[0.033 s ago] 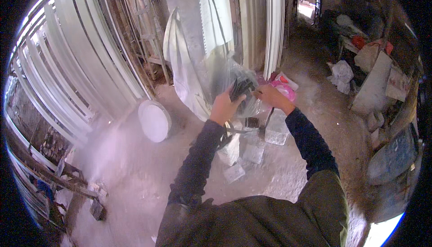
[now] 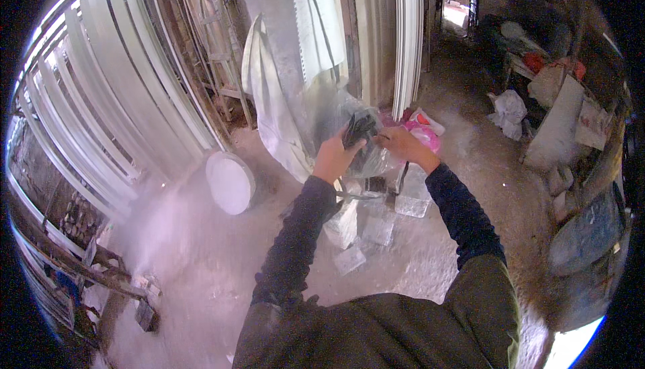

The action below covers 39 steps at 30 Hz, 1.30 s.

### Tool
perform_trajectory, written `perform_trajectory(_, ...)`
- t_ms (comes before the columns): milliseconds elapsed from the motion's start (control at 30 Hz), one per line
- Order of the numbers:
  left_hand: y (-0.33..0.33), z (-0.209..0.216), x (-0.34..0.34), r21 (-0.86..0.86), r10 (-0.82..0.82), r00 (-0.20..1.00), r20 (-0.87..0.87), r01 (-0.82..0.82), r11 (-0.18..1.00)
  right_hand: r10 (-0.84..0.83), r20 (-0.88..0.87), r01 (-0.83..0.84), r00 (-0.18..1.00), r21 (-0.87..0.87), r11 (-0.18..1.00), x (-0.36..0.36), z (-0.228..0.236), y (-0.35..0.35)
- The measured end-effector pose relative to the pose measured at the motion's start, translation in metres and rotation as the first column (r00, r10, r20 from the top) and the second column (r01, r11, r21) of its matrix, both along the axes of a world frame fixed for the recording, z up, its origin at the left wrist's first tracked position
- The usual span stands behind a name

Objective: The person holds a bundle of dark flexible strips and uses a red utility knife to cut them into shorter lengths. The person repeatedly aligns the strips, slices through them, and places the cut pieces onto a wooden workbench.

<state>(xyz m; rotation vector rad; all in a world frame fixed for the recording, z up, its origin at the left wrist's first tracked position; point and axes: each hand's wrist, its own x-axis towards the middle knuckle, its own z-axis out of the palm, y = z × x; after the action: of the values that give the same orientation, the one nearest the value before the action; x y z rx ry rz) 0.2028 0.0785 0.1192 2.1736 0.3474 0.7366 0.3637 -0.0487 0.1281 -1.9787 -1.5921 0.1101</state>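
Both of my hands are raised in front of me around a clear plastic bag (image 2: 336,117). My left hand (image 2: 331,157) grips the bag from below on its left side. At the bag's right side, my right hand (image 2: 402,146) pinches the plastic. A bundle of dark, black pieces (image 2: 360,127) sits inside the bag between my hands. Dark long sleeves cover both forearms.
Several white blocks (image 2: 342,224) lie on the dusty floor below my hands. A round white disc (image 2: 230,182) leans at the left. Long white mouldings (image 2: 114,100) stand along the left wall. A pink bag (image 2: 428,135) lies behind, with rubble and slabs (image 2: 557,127) at the right.
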Motion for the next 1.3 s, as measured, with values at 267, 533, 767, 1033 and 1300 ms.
perform_trajectory(267, 0.004, -0.005, 0.020, 0.335, 0.157, 0.974, -0.164, -0.095, 0.937, 0.044, -0.106, -0.042, 0.993, 0.019, 0.999, 0.007, 0.020, 0.015)
perform_trajectory(533, 0.014, 0.002, 0.016, 0.341, 0.230, 0.919, -0.321, -0.114, 0.933, 0.347, -0.627, 0.037, 0.697, 0.515, 0.856, -0.006, 0.131, -0.010)
perform_trajectory(767, 0.021, -0.008, 0.019, 0.288, 0.195, 0.952, -0.235, -0.124, 0.950, 0.581, -0.577, 0.024, 0.574, 0.721, 0.693, -0.020, 0.166, -0.046)
perform_trajectory(1033, 0.001, 0.008, 0.011, 0.147, 0.189, 0.976, -0.108, -0.172, 0.974, 0.800, -0.109, -0.054, 0.590, 0.983, 0.173, -0.043, 0.206, -0.110)
perform_trajectory(1300, -0.005, -0.012, -0.002, -0.239, 0.197, 0.916, 0.349, -0.117, 0.964, 0.980, -0.052, -0.719, 0.192, 0.672, 0.176, -0.021, 0.116, -0.200)
